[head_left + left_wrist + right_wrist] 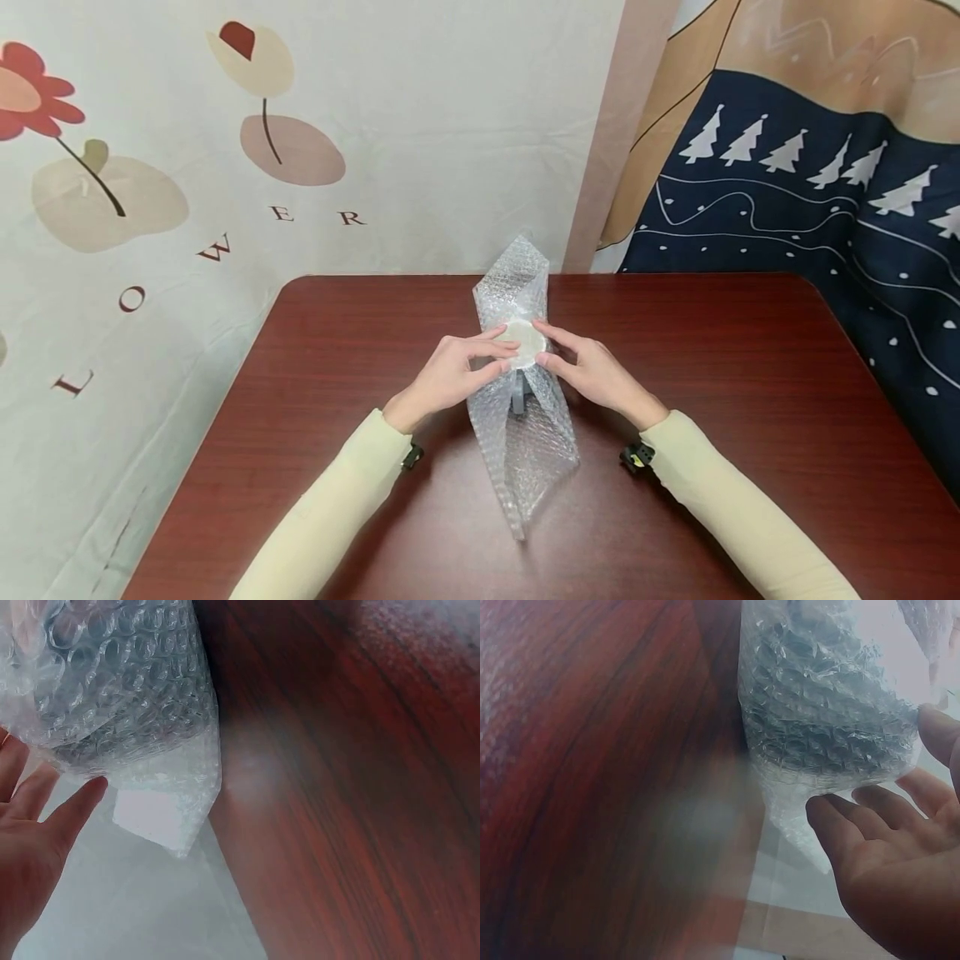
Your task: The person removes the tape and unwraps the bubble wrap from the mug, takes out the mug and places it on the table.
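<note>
Touches bubble wrap [517, 458] around a white disc [530, 338] on the worktop [712, 358] with spread left hand [463, 367] and spread right hand [596, 371]

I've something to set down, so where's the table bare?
Bare tabletop runs from left sleeve to left edge, and from right sleeve to right edge. The middle is crowded: bubble wrap, round whitish disc, left hand and right hand.

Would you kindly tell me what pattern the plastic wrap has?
The plastic wrap has round, clear bubbles, best seen in the left wrist view.
</note>
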`<move>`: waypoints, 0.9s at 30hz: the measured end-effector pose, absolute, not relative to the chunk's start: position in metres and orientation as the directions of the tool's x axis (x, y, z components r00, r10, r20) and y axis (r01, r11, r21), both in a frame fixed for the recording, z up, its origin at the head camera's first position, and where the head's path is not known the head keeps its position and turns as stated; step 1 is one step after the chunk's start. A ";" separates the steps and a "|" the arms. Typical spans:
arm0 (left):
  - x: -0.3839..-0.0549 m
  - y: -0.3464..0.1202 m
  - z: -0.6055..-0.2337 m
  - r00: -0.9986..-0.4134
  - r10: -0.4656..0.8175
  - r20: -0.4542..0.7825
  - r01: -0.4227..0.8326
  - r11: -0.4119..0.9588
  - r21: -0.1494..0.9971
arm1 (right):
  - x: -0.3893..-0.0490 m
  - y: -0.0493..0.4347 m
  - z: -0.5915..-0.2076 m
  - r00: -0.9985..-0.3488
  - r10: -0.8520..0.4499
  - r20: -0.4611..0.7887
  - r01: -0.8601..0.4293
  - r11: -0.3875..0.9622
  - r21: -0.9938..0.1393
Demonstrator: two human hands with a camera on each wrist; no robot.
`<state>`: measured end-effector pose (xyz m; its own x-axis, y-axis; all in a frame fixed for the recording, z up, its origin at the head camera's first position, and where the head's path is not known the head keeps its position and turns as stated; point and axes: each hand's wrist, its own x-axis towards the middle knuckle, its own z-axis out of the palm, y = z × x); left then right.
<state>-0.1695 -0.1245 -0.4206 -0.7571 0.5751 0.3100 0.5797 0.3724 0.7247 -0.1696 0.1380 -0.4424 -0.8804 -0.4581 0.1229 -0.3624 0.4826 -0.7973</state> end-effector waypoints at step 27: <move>-0.150 -0.163 -0.422 -0.843 0.372 0.388 0.503 0.291 0.814 | -0.168 0.137 -0.439 -0.886 -0.447 0.120 -0.356 0.491 -0.795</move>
